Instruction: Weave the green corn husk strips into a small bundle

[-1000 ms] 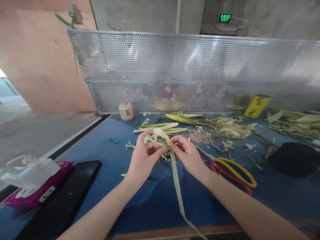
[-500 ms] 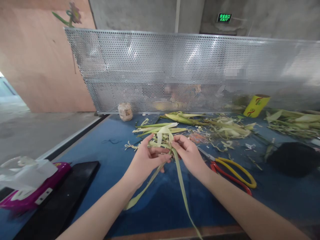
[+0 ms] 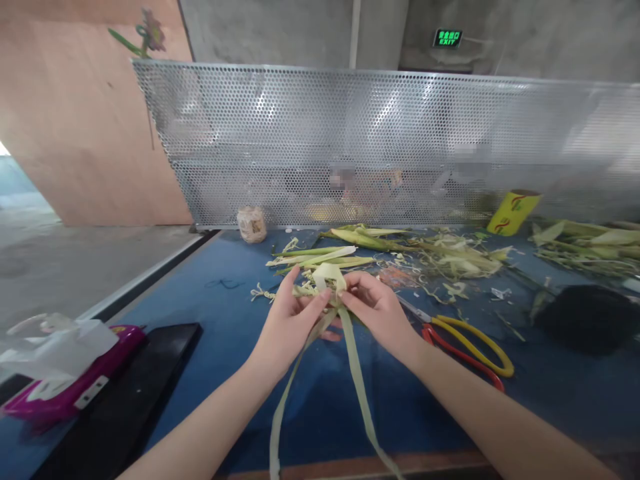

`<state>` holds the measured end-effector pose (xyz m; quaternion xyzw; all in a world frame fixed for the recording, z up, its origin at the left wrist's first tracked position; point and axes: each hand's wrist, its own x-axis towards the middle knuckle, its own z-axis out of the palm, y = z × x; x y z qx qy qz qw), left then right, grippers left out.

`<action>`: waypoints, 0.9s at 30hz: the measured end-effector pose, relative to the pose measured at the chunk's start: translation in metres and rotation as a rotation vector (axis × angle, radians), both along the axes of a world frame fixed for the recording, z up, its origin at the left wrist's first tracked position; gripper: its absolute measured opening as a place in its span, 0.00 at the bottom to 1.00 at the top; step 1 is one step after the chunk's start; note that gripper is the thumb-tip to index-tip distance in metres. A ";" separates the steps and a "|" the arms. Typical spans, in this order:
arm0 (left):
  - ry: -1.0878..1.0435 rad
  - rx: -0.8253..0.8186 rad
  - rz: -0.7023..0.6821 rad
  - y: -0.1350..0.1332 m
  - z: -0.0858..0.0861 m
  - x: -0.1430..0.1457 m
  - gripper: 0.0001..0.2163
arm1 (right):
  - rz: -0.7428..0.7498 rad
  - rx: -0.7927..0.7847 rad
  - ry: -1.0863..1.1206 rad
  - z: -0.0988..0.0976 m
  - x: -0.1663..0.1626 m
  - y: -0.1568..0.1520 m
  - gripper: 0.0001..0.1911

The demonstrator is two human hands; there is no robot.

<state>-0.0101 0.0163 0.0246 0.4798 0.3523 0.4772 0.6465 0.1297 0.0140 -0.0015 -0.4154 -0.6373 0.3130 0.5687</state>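
Both my hands pinch pale green strips of what looks like corn husk [image 3: 329,273] above the middle of the blue table. My left hand [image 3: 295,313] is closed on the strips, its thumb pressed to the point where they cross. Opposite it, my right hand [image 3: 375,307] grips the same strips between thumb and fingers. A folded loop rises above the fingertips, and two long tails [image 3: 359,380] hang toward the table's front edge. Part of a braided piece [image 3: 267,292] pokes out behind my left hand. Scissors [image 3: 465,340] with one yellow and one red handle lie beside my right forearm.
Behind my hands lie green husks [image 3: 370,237] and shredded scraps [image 3: 460,257]. A wrapped jar-like object [image 3: 251,225] and a yellow tube [image 3: 514,212] stand near the perforated metal screen [image 3: 320,133]. At left are a purple tissue box [image 3: 107,367] and a black slab [image 3: 135,393]; a dark round object [image 3: 587,319] sits right.
The folded loop has come down and become smaller between my fingers. My left thumb has moved up to the crossing. The left tail now hangs straighter and reaches lower.
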 end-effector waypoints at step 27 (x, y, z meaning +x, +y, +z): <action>0.256 0.396 0.025 0.003 -0.012 -0.005 0.40 | -0.022 -0.494 0.500 0.000 -0.005 0.005 0.07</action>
